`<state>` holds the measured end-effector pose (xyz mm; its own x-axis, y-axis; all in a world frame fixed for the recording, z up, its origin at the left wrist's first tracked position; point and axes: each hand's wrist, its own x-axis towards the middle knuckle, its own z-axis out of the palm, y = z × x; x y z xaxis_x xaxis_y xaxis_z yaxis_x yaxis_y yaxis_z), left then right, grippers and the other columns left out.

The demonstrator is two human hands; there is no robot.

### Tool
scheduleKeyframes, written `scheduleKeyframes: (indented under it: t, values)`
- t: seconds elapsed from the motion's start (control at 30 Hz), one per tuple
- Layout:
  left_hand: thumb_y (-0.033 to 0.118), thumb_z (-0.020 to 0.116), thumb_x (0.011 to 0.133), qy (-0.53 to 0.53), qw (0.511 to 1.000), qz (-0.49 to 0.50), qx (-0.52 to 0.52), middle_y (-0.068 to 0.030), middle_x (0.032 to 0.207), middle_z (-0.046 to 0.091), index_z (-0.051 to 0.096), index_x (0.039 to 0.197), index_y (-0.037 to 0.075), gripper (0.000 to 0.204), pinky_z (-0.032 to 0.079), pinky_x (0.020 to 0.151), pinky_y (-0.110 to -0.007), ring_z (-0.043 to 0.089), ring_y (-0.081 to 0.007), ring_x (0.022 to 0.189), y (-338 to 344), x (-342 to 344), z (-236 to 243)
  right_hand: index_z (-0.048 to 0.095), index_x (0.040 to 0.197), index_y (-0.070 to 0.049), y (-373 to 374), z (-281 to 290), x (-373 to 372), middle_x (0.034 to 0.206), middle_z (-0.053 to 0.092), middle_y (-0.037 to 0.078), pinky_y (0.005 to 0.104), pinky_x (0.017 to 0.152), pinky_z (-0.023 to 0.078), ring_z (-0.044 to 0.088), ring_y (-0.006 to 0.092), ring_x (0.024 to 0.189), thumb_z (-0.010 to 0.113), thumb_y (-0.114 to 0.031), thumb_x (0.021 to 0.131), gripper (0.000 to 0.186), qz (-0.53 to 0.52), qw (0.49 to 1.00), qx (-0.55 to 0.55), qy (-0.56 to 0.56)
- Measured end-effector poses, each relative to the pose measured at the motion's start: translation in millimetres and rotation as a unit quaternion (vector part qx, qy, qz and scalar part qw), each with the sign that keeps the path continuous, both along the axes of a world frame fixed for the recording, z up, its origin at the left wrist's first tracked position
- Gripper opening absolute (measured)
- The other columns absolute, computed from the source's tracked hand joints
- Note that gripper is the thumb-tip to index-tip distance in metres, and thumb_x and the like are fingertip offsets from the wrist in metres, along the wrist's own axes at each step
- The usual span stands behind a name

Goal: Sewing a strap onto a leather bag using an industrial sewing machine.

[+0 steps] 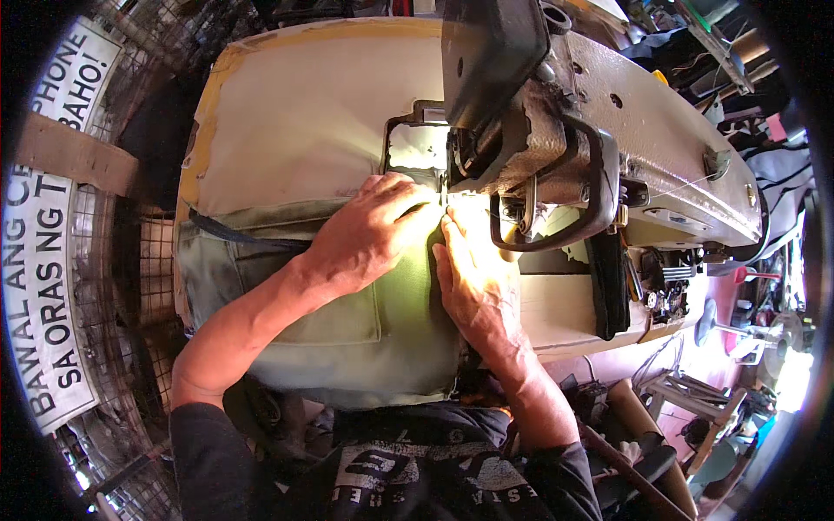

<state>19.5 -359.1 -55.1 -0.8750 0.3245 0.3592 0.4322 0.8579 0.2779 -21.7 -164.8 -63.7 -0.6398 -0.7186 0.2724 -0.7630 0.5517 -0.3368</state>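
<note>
A green cloth garment [408,304] with a stitched pocket panel is spread under the head of a sewing machine [599,95]. My left hand [369,230] rests on it just left of the lit needle area, fingers bent and closed on the cloth. Beside it, my right hand [478,278] lies along the garment's right edge with its fingers stretched toward the needle. The fingertips of both hands come close together below the presser foot. Glare and the machine head hide the needle's tip. A dark strip [243,234] lies across the garment's left part.
The pale worktable [287,104] has a worn yellowish edge. A black looped guard [599,182] juts out right of the needle. Wire mesh [156,304] and lettered signs [56,286] stand at the left. Tools and clutter fill the right side, with a wooden rack [695,395] low down.
</note>
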Motion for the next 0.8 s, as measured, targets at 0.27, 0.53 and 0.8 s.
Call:
scheduleKeyframes:
  t: [0.27,0.53,0.8]
  values:
    - [0.007,0.063,0.077,0.021,0.999,0.026,0.004,-0.0140,0.122,0.058,0.063,0.114,0.001,0.037,0.041,0.105,-0.044,0.054,-0.0306,0.119,0.5,-1.9,4.0,0.058,0.125,0.002,-0.6,0.1,-0.1,0.127,0.061,0.021,0.0479,0.101,0.043,0.058,0.0367,0.117,0.061,-0.013,0.094,0.035,-0.002,0.998,-0.033,-0.058]
    - [0.008,0.060,0.080,-0.002,0.999,-0.018,-0.046,-0.0155,0.123,0.058,0.060,0.120,-0.001,0.041,0.042,0.102,-0.043,0.053,-0.0302,0.124,-0.7,-3.7,4.1,0.061,0.121,0.003,0.6,0.0,-3.8,0.127,0.061,0.021,0.0478,0.100,0.044,0.058,0.0373,0.117,0.064,-0.011,0.091,0.034,0.022,0.997,-0.064,-0.045]
    - [0.008,0.059,0.079,0.041,0.997,-0.002,-0.058,-0.0152,0.118,0.061,0.062,0.113,-0.003,0.036,0.047,0.098,-0.042,0.057,-0.0299,0.119,4.1,-3.3,1.8,0.062,0.117,0.004,-0.5,-0.2,-3.8,0.127,0.060,0.022,0.0483,0.101,0.044,0.057,0.0384,0.119,0.067,-0.010,0.088,0.033,0.014,0.997,-0.060,-0.037]
